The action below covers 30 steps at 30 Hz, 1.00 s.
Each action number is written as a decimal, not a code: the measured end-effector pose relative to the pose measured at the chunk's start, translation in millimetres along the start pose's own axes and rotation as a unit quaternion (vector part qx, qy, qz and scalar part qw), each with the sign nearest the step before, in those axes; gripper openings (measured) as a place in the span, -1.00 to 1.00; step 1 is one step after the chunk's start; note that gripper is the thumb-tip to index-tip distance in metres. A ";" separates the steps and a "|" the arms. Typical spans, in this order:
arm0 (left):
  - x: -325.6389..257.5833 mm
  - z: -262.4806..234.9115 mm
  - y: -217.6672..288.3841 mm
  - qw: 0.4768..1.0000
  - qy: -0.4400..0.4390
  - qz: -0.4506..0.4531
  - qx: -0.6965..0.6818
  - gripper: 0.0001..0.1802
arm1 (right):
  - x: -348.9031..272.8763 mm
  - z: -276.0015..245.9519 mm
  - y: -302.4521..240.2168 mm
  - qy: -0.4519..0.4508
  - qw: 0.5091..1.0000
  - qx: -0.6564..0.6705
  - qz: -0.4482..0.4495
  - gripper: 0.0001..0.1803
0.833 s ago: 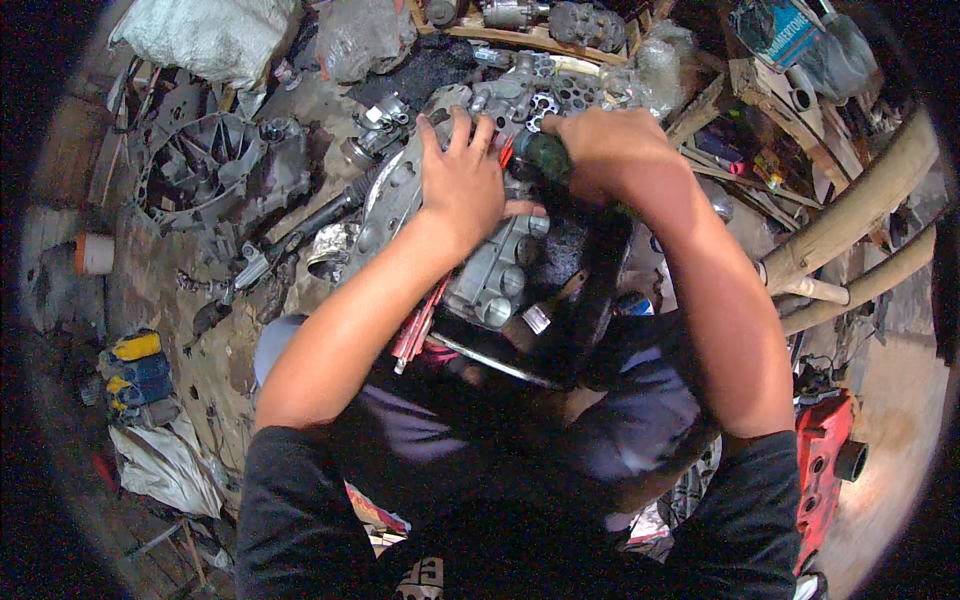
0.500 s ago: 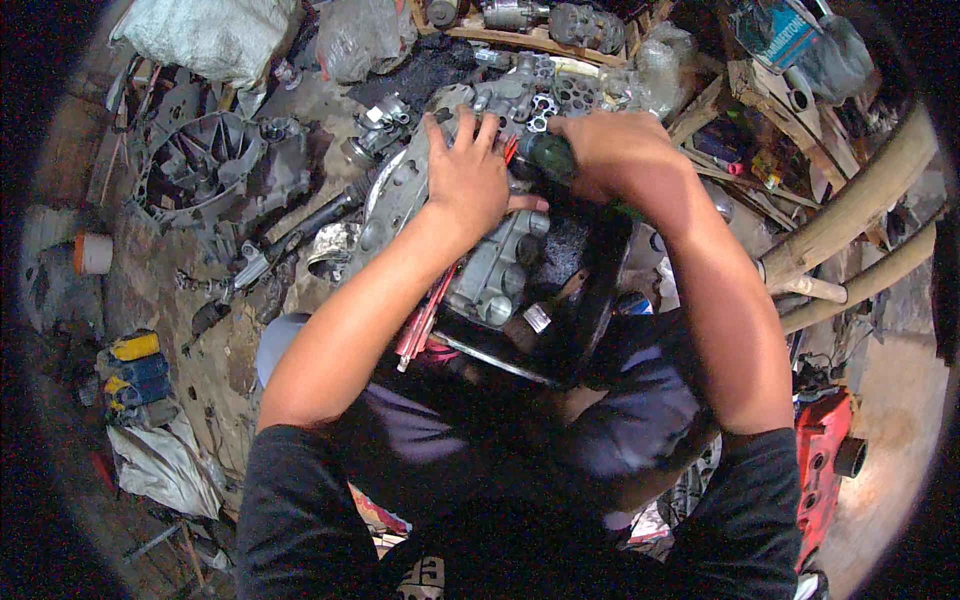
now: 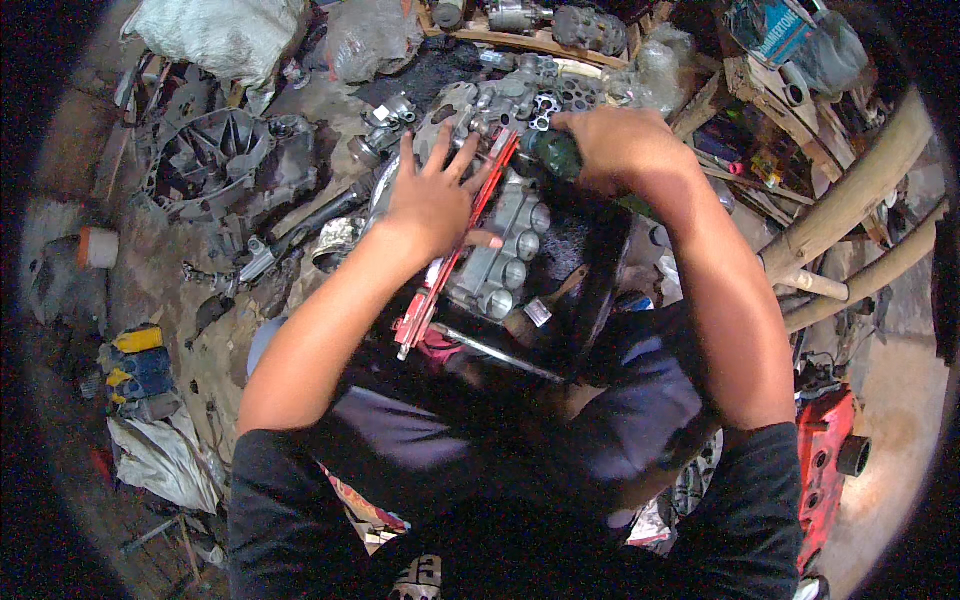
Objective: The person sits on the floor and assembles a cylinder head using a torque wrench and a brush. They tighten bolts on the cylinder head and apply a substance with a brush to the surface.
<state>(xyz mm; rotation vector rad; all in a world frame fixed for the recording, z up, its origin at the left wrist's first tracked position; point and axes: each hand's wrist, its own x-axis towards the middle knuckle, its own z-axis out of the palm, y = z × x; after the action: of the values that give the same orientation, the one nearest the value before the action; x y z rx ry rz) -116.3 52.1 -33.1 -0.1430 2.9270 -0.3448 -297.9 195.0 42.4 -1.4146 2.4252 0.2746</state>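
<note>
My left hand [image 3: 430, 208] lies with fingers spread over a grey cast-metal engine part [image 3: 470, 270] that has a row of round openings. Its thumb reaches across a long red bar [image 3: 488, 190] lying slantwise over the part. My right hand [image 3: 630, 150] is wrapped round a dark green rounded tool [image 3: 556, 156] at the part's far right; the tool's working end is hard to make out. Beside the part, a paintbrush [image 3: 570, 283] rests in a black tray [image 3: 600, 310].
A large round metal housing [image 3: 215, 160] stands on the floor at the left, near a shaft-like part [image 3: 320, 212]. Thick wooden poles [image 3: 850, 200] slant along the right side. A red cover [image 3: 822, 470] lies at the lower right. White sacking [image 3: 215, 40] sits at the far left.
My left hand has shifted left and slightly nearer me, uncovering more of the red bar and the round openings. The right hand keeps its hold on the green tool, almost in place.
</note>
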 end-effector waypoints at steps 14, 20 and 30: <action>-29.6 21.1 12.1 0.994 0.090 -0.059 0.012 0.05 | -8.5 2.6 -39.6 -0.045 0.997 -0.054 -0.028 -0.22; -8.0 12.1 22.2 0.994 0.089 -0.067 0.020 0.27 | -13.5 1.3 -38.4 -0.057 0.997 -0.046 -0.032 -0.20; -8.9 26.8 20.1 0.990 0.123 -0.058 0.043 0.18 | -5.7 6.8 -32.7 -0.075 0.996 -0.040 -0.029 -0.21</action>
<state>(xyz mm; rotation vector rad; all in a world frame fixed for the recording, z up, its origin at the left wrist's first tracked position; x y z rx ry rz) -103.7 66.7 -61.9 -0.2773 3.1465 -0.5413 -265.6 185.8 38.1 -1.4399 2.2720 0.4530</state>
